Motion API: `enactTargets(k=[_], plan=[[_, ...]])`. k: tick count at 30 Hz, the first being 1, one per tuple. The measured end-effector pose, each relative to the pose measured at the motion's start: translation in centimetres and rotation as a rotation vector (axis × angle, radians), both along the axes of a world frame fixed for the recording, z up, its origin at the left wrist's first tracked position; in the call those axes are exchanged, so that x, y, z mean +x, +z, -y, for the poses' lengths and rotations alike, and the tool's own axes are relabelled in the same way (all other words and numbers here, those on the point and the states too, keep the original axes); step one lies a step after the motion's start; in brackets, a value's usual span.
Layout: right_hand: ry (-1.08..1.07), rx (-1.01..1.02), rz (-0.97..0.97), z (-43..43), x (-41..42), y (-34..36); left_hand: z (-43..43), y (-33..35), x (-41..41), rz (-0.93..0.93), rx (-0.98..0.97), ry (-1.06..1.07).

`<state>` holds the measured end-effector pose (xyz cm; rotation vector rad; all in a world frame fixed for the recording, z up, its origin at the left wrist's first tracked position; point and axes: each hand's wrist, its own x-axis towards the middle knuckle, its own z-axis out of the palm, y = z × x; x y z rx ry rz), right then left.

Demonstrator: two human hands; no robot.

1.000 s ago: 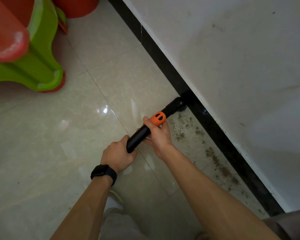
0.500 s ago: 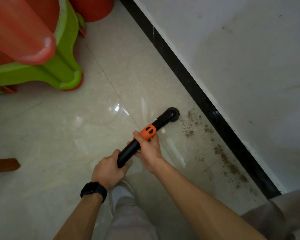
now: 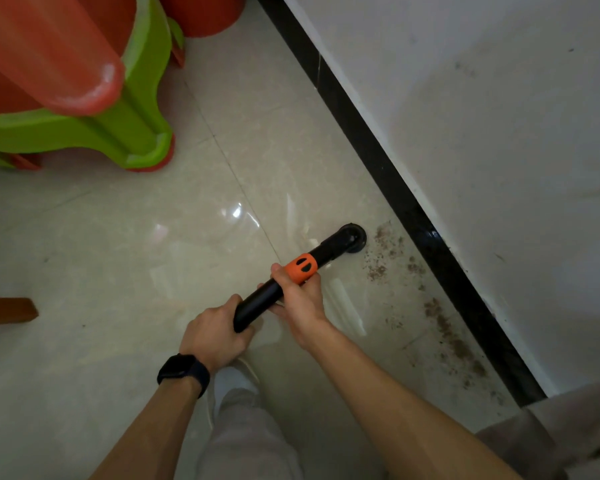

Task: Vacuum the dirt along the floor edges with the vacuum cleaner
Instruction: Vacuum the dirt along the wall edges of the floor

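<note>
both hands are working the vacuum wand (image 3: 260,299) right now. the left hand (image 3: 215,332), wearing a black watch (image 3: 182,370) on its wrist, is gripping the near end of the black tube with its fingers curled round it. the right hand (image 3: 302,303) is wrapping the tube further up, with the thumb lying on top just at the orange collar (image 3: 301,268). the wand is slanting away toward the upper right, and its round nozzle (image 3: 353,237) is sitting down at the glossy tiled floor (image 3: 118,254), near the black baseboard (image 3: 413,216) but apart from it. the brown dirt (image 3: 445,329) is lying in a scattered strip along that baseboard, starting just beside the nozzle on its right and trailing back toward the person. the white wall (image 3: 482,133) is rising behind it. a green and orange plastic stool (image 3: 132,109) is standing well off at the upper left, and a white shoe (image 3: 234,381) is showing below the left hand.
</note>
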<state>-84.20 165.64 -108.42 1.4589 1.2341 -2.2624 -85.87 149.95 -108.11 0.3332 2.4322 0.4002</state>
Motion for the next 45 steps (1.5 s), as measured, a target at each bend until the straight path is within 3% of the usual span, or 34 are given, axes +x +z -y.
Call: enactTargets(k=[18, 29, 45], plan=[[-0.078, 0.063, -0.034, -6.2, -0.6, -0.9, -6.0, -2.2, -1.7, -0.06, 0.057, -0.087], [-0.124, -0.051, -0.122, -8.2, -0.4, -1.2, -7.7, -2.5, -1.3, -0.148, 0.031, -0.12], [0.096, -0.181, -0.195, -10.3, -10.4, -1.5, -9.4, -2.3, -7.3, -0.301, -0.029, -0.008]])
